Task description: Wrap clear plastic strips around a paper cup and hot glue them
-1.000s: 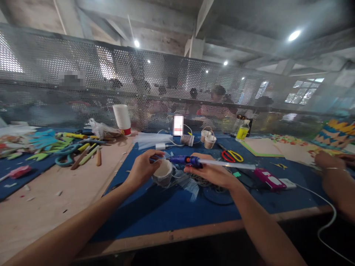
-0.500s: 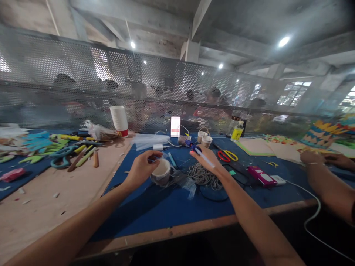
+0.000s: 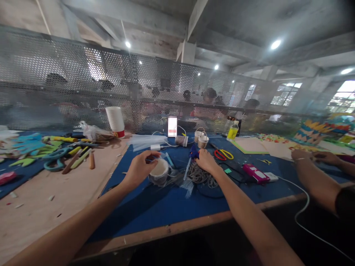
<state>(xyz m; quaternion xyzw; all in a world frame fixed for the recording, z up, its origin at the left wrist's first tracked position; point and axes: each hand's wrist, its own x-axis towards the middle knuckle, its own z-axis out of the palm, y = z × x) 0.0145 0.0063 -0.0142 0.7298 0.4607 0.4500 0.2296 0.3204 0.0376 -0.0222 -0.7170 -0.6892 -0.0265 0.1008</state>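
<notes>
My right hand (image 3: 205, 161) grips a blue glue gun (image 3: 194, 152), and a pale translucent glue stick (image 3: 188, 168) sticks out of it toward me. Under that hand lies a tangled heap of grey cord (image 3: 203, 174). My left hand (image 3: 141, 167) is curved beside a paper cup (image 3: 158, 173), thumb and fingers apart near its rim; whether it touches the cup is hard to tell. Clear strands or film hang about the cup. Just past it lies a thin blue stick (image 3: 169, 159).
Scissors with red and yellow handles (image 3: 224, 154), a magenta box (image 3: 255, 173) and small cups with handles (image 3: 203, 140) are on the right. Tools (image 3: 80, 157) and stacked paper cups (image 3: 115, 121) stand left. Another person's hands (image 3: 301, 157) work at far right. A mesh panel (image 3: 155, 81) rises behind.
My right hand has turned the glue gun, so its stick now points down and left over the cord. My left hand stays by the cup. The view has shifted slightly right.
</notes>
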